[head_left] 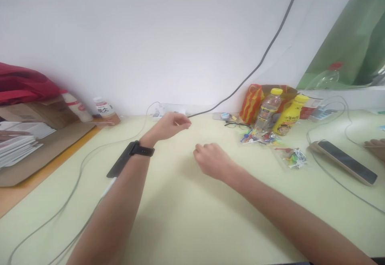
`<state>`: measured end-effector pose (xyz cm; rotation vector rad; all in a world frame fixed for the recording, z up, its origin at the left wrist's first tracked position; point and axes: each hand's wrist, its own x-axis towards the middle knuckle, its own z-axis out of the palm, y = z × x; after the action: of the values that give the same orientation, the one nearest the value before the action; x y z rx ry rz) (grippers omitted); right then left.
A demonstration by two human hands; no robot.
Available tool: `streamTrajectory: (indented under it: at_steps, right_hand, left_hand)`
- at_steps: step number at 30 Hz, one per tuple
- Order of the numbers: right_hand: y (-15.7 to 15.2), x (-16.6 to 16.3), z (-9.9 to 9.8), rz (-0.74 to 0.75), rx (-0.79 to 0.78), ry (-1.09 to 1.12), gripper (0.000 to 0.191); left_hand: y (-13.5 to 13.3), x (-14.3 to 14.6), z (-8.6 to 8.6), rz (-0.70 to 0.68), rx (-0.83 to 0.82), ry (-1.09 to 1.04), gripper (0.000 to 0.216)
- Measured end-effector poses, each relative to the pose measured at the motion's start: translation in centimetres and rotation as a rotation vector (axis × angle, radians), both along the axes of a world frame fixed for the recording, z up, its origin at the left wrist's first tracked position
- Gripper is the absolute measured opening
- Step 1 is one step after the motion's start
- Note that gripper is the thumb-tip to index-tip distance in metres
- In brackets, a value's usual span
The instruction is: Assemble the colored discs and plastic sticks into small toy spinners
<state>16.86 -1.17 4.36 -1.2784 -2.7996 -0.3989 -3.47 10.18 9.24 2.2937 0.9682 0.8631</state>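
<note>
My left hand, with a black band on its wrist, hovers over the far middle of the pale green table; its fingers are curled together near the end of a dark cable. My right hand sits lower and closer, fingers folded into a loose fist above the bare tabletop. Whether either hand holds anything is hidden. A black phone lies flat beside my left wrist.
Bottles and a striped bag stand at the back right, with small colourful bits in front. A phone in a beige case and another person's hand lie at the right. Boxes and papers fill the left.
</note>
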Motion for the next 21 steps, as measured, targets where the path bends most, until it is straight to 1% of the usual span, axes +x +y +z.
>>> streamTrajectory:
  at_steps: [2,5,8,10,11,12,14,16,18,20,21]
  right_hand:
    - [-1.3,-0.6,-1.0,-0.033,-0.034,-0.022,0.021]
    - [-2.9,0.5,-2.8,-0.136,-0.01,-0.041,0.021]
    - [-4.0,3.7,-4.7,-0.195,0.128,-0.06,0.024]
    - [-4.7,6.3,-5.9,-0.272,0.236,-0.044,0.024]
    - [-4.9,7.6,-6.4,-0.312,0.283,-0.033,0.022]
    - [-5.2,9.0,-6.9,-0.343,0.327,-0.02,0.019]
    - [-5.6,11.4,-7.5,-0.347,0.392,0.001,0.019]
    - [-6.0,13.3,-8.0,-0.362,0.424,0.01,0.019]
    - [-6.1,14.8,-8.4,-0.381,0.453,0.011,0.016]
    - [-6.1,15.8,-8.7,-0.404,0.489,0.03,0.013]
    - [-6.0,16.1,-8.9,-0.41,0.505,0.05,0.015]
  left_hand:
    - [0.1,0.1,-0.3,-0.009,-0.012,0.02,0.025]
    - [0.4,0.1,-0.8,-0.027,-0.016,0.066,0.024]
    - [0.5,0.2,-0.8,-0.039,-0.015,0.136,0.025]
    - [-0.4,0.8,0.1,-0.03,-0.003,0.191,0.025]
    - [-1.3,1.4,0.7,-0.021,0.023,0.214,0.025]
    - [-2.5,2.2,1.5,-0.026,0.075,0.227,0.024]
    - [-6.1,4.2,3.0,-0.06,0.178,0.155,0.023]
    - [-10.8,6.4,3.9,-0.207,0.175,0.072,0.023]
    - [-15.9,8.1,3.8,-0.37,0.124,0.088,0.022]
    - [-21.0,8.9,2.7,-0.505,0.061,0.091,0.023]
    - [-23.3,9.0,1.9,-0.528,0.05,0.09,0.024]
